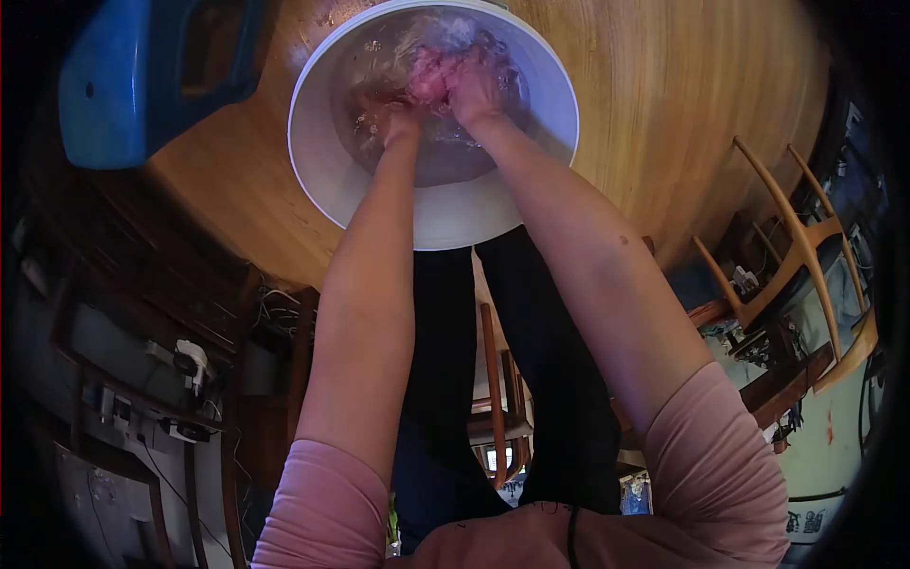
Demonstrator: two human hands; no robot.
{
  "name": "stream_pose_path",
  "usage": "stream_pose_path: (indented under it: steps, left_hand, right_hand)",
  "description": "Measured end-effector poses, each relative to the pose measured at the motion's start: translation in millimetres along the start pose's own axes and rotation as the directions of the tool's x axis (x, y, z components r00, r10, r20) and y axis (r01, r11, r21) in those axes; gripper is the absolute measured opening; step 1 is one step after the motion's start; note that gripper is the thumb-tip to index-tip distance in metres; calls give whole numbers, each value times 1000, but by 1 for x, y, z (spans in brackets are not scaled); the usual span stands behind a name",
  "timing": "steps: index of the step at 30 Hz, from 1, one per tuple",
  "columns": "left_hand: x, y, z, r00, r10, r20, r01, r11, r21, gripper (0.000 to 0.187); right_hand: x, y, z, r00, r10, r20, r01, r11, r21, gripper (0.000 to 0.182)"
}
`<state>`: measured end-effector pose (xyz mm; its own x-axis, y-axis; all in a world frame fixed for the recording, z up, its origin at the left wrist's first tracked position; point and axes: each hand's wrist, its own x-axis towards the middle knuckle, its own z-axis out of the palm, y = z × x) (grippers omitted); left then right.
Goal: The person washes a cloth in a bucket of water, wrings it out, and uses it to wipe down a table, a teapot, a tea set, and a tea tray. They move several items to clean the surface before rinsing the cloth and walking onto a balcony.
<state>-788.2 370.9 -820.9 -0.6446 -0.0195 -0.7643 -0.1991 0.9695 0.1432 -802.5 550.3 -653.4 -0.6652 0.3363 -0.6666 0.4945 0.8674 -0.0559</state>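
A white basin (318, 156) holds cloudy, splashing water, and both of my hands are down in it. Between them is a wet, crumpled pink cloth (434, 78), partly under the surface. My right hand (479, 92) is closed against the right side of this cloth, its fingertips hidden by cloth and water. On the other side, my left hand (396, 119) lies in the water at the cloth's lower left edge. Ripples and blur hide its fingers, so its grip cannot be made out.
The basin rests on a wooden floor (654, 114). A blue plastic stool-like object (114, 85) stands at the upper left. Wooden chair-like furniture (806, 237) is on the right. Dark wooden furniture, cables and a white device (192, 362) are at the lower left.
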Motion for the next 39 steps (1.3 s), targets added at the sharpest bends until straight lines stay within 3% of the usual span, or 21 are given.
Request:
stream_pose_path:
  steps: [1,2,5,7,8,11,16,18,20,21,23,24,25,26,27,29,31,34,35,37,39]
  left_hand:
    - [38,-59,53,914,90,-395,-57,994,94,55]
    - [21,-41,19,914,93,-395,-56,993,106,55]
    - [-83,48,-99,936,-89,339,321,609,-725,58]
    - [-134,115,-185,682,232,694,705,46,-708,59]
    - [-127,89,-154,679,244,692,704,51,-708,59]
    - [-88,33,-39,839,524,147,66,171,-983,53]
    - [-173,106,-171,924,139,356,336,148,-930,59]
    - [-182,113,-195,914,-3,406,403,129,-906,61]
    - [-164,102,-191,971,-66,229,229,526,-819,60]
    - [-151,97,-187,971,-80,227,234,533,-813,60]
    - [-118,97,-178,997,41,58,-11,893,-450,58]
    - [-95,92,-166,997,37,62,-6,893,-450,58]
    - [-70,82,-155,973,175,152,-181,983,25,58]
    - [-60,73,-146,922,246,298,-366,802,471,60]
    - [-65,75,-144,922,238,305,-363,804,471,60]
    - [-87,90,-150,812,533,-239,-311,741,595,73]
    - [-94,96,-159,570,775,-272,-622,624,473,46]
    - [-95,95,-201,698,716,-32,-689,683,242,36]
    - [-96,94,-217,713,696,82,-701,706,99,31]
    - [-128,103,-261,560,798,-222,-826,560,-68,16]
    - [-157,107,-304,523,828,-203,-852,515,-94,15]
  right_hand:
    - [14,14,49,993,43,-111,-13,967,255,54]
    - [28,5,91,971,113,-209,5,870,493,51]
    - [-24,-19,32,964,135,-228,25,810,586,38]
    - [-73,-42,-52,960,280,-5,-111,396,911,29]
    - [-100,-45,-71,982,189,-28,-44,366,929,27]
    - [-155,-66,-118,962,96,-257,212,340,916,17]
    - [-108,-36,-86,975,-86,-203,204,700,684,19]
    - [-69,-21,-76,958,99,-271,127,696,706,26]
    - [-32,-7,-60,947,251,-200,-65,760,646,28]
    - [-27,-12,-51,951,246,-188,-66,754,654,28]
    - [-14,-14,-39,945,324,-55,-253,824,507,29]
    - [1,-9,-8,945,322,-51,-254,825,504,29]
    - [19,-3,43,897,248,-365,-112,928,354,30]
    - [26,0,74,770,109,-628,-14,988,154,30]
    - [22,0,63,777,108,-620,-14,988,154,30]
    - [14,-5,6,929,368,-45,-333,881,336,28]
    - [-7,-10,-24,945,139,-295,-19,926,376,26]
    - [-57,-19,-88,962,64,-266,208,460,863,25]
    - [-80,-13,-109,940,-19,-341,301,521,799,23]
    - [-119,3,-139,917,-104,-385,371,574,730,17]
    - [-151,12,-173,908,-128,-399,405,510,759,21]
